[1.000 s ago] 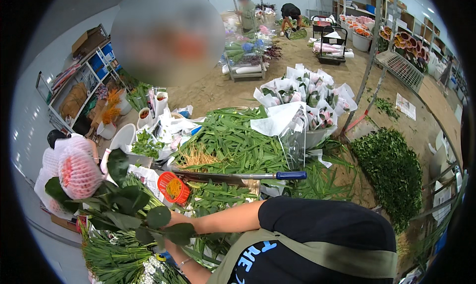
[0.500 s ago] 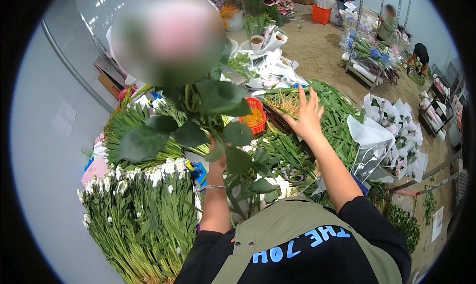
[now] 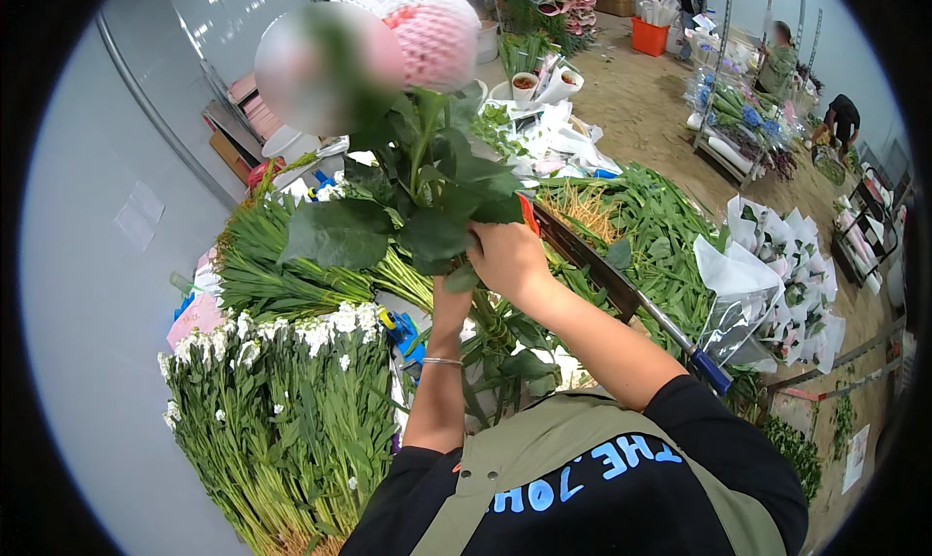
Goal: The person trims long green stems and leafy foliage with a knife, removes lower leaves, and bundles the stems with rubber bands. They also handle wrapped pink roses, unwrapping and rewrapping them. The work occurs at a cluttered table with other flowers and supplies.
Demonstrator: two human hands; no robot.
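Upright in front of me stands a bunch of pink flowers point(image 3: 432, 56), apparently roses, with white netting over a bloom and broad dark green leaves point(image 3: 340, 234). Part of the flower heads is blurred. My left hand point(image 3: 451, 299) is closed around the stems below the leaves, its fingers mostly hidden by foliage. Just above and to its right, my right hand point(image 3: 510, 260) curls its fingers in at the leaves and stems. Lower stems point(image 3: 495, 333) hang down toward my apron. An orange-red basket point(image 3: 529, 213) shows only its edge behind my right hand.
White flowers in a long-stemmed pile point(image 3: 282, 420) lie at left, with green stems point(image 3: 291, 255) beyond. A long dark bar with a blue handle point(image 3: 712, 370) crosses the cut leaves point(image 3: 670, 236). Wrapped bouquets point(image 3: 786, 265) stand at right. Several people are farther back.
My right hand has come in from the leaf pile at right, where it was spread open, to the bunch. The bunch has turned and shifted slightly right, showing a netted bloom.
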